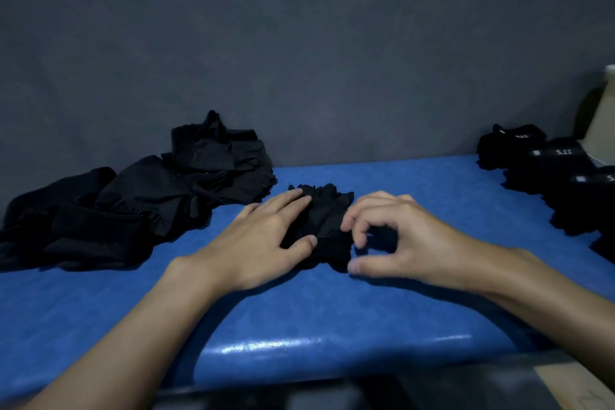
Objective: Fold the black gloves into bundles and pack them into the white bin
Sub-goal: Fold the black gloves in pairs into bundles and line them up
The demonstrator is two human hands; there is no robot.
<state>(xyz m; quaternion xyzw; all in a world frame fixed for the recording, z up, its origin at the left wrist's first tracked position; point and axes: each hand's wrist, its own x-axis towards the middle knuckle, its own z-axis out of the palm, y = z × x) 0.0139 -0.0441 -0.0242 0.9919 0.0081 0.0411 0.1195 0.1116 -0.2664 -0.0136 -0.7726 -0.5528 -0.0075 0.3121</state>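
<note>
Blue table (pixel 399 309), grey wall (pixel 299 43) far. Loose pile (pixel 133 203) left edge, folded stack (pixel 559 176) right edge. Left hand (pixel 263 236) flat on glove (pixel 326 220); right hand (pixel 399 236) curled, pinching it.

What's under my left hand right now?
A black glove lies under the flat fingers of the left hand, on the blue table. How much of it the hand covers cannot be seen.
</note>
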